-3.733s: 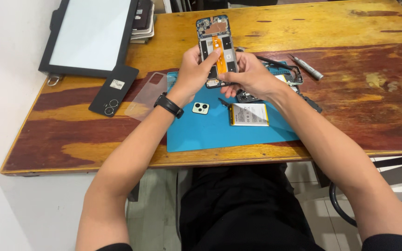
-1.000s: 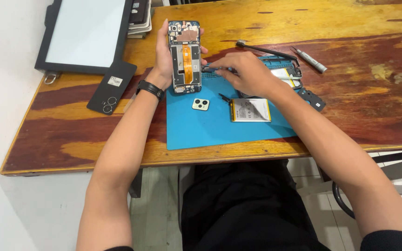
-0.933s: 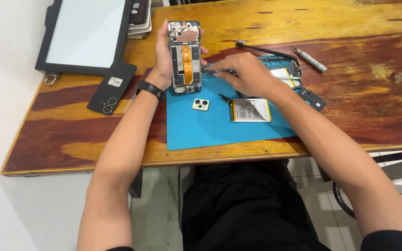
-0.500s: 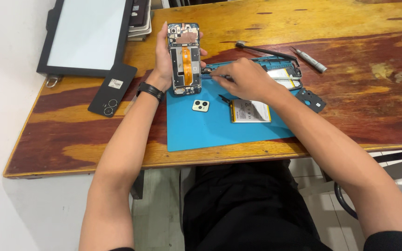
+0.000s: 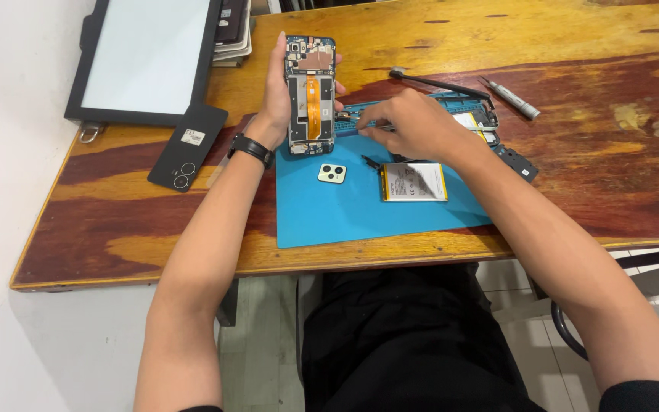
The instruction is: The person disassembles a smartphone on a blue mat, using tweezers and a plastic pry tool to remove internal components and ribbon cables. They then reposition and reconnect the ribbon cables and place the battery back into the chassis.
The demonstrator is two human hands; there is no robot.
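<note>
Your left hand (image 5: 278,91) wraps tight around the open phone (image 5: 310,93), holding it up over the blue mat (image 5: 360,210). Your right hand (image 5: 409,128) pinches something tiny by the mat's top edge; I cannot tell what.

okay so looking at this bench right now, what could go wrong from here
The left hand alone holds the opened phone upright above the wooden table, its orange flex cable exposed; a slip could drop it. The right hand reaches among small parts at the far edge of the blue mat; one could get knocked off. The loose battery lies just beneath that forearm, which might press on it.
</note>
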